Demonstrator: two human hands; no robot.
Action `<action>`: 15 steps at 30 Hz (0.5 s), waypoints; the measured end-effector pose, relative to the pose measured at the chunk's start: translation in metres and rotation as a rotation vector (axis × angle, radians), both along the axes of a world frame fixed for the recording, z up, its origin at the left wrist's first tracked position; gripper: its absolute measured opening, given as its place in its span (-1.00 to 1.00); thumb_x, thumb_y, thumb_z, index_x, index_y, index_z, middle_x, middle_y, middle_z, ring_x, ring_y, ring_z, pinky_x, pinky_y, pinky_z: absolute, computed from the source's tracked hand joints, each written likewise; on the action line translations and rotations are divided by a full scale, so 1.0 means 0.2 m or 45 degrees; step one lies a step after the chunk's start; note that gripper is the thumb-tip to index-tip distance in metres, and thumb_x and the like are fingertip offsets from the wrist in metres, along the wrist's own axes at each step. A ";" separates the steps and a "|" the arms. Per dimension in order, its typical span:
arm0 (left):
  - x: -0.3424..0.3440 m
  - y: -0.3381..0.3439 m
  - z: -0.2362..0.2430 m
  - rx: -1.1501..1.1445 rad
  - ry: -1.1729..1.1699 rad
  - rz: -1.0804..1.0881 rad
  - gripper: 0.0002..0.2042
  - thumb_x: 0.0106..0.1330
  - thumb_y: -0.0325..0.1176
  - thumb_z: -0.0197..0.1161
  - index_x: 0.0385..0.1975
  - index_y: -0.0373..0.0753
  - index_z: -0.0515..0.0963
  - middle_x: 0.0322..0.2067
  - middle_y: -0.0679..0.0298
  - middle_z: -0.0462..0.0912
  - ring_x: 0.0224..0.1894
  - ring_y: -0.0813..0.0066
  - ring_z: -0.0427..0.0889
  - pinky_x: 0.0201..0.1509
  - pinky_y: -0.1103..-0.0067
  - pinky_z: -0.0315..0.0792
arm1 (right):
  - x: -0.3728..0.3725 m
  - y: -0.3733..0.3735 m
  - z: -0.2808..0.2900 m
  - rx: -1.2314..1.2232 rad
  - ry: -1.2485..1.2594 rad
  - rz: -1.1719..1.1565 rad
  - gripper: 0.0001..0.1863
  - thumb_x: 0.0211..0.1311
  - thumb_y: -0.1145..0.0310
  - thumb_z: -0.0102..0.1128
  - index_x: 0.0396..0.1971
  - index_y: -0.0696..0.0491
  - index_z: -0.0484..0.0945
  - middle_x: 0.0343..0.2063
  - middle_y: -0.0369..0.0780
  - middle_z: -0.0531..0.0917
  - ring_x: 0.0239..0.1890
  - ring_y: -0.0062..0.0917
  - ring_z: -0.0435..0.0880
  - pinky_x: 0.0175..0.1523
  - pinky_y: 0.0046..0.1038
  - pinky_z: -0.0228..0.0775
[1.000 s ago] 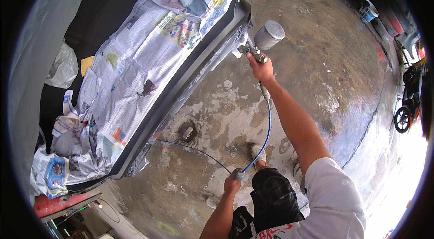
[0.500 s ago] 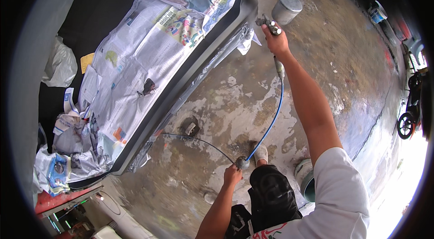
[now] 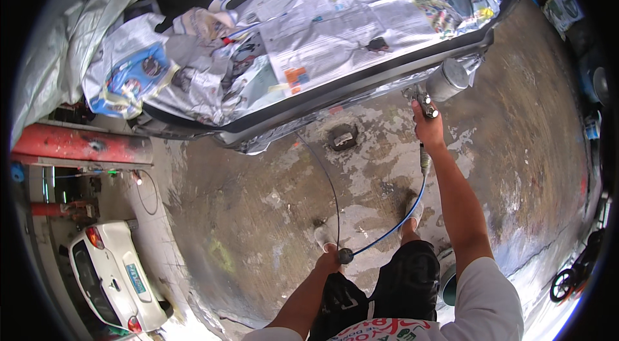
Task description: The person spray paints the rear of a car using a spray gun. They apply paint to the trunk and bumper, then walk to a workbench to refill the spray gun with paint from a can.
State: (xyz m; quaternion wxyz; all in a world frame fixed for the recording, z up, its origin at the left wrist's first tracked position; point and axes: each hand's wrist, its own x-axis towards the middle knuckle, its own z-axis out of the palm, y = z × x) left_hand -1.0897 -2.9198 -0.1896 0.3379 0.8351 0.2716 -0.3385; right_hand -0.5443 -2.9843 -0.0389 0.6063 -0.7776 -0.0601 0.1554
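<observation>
My right hand [image 3: 430, 129] is wrapped round the handle of a spray gun [image 3: 422, 101] on an outstretched arm. The gun's silver cup [image 3: 448, 81] sits by the lower edge of a dark grey vehicle panel [image 3: 361, 87]; whether they touch I cannot tell. A blue air hose [image 3: 391, 230] runs from the gun's grip down to a round dark fitting [image 3: 346, 256]. My left hand [image 3: 329, 260] is closed on the hose beside that fitting, low in front of my legs. A thinner dark stretch of hose [image 3: 333, 183] leads away from there toward the panel.
Crumpled newspaper [image 3: 329, 31] covers the area above the panel. A dark pit-like spot [image 3: 343, 137] marks the stained concrete floor. A green-lined bucket [image 3: 449, 289] stands beside my right leg. At left are a red beam [image 3: 80, 146] and a white car [image 3: 116, 276].
The view has turned, so the panel now lies more level across the top and the white car shows. My right hand has carried the spray gun leftward along the panel's edge.
</observation>
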 end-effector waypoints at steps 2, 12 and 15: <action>-0.23 0.12 0.03 -0.073 0.126 0.042 -0.70 0.28 -0.18 0.18 -0.03 0.02 0.67 -0.12 -0.02 0.74 -0.04 -0.07 0.71 0.07 0.15 0.59 | -0.26 0.23 0.00 0.043 0.037 0.054 -0.60 0.43 0.03 0.26 -0.17 0.13 0.58 -0.54 -0.34 0.56 -0.49 -0.65 0.44 -0.34 -0.46 0.34; -1.20 0.59 -0.03 -0.003 0.293 0.215 -0.63 0.20 -0.30 0.29 0.06 0.06 0.62 -0.03 0.14 0.73 0.07 0.02 0.68 0.12 0.21 0.59 | -1.32 1.19 -0.05 0.229 0.157 0.237 -0.67 0.41 0.10 0.31 -0.11 0.04 0.53 -0.50 -0.38 0.53 -0.57 -0.69 0.40 -0.46 -0.53 0.23; -1.36 0.67 -0.03 0.002 0.325 0.239 -0.65 0.19 -0.29 0.31 0.02 0.03 0.62 -0.04 0.13 0.74 0.08 0.01 0.68 0.11 0.20 0.59 | -1.52 1.41 -0.07 0.260 0.210 0.309 -0.70 0.40 0.08 0.32 -0.16 -0.02 0.52 -0.59 -0.43 0.45 -0.71 -0.76 0.31 -0.66 -0.58 0.12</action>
